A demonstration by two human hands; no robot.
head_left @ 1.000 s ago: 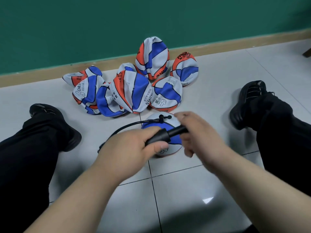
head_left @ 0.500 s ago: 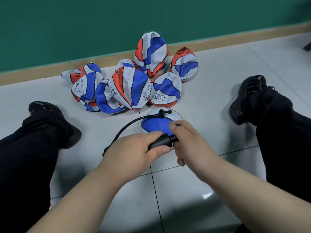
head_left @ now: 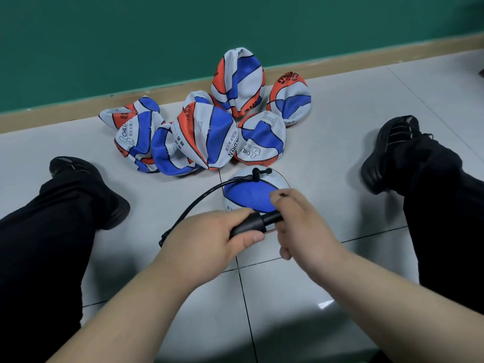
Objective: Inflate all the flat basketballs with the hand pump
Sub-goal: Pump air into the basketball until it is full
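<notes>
Blue-and-white ball lies on the tiled floor between the person's spread legs, with the hose plugged into its top. Black hand pump is held just over it. Left hand wraps the barrel, thumb pressed on it. Right hand has fingers curled round the plunger end. Heap of flat balls lies just behind, near the green wall.
</notes>
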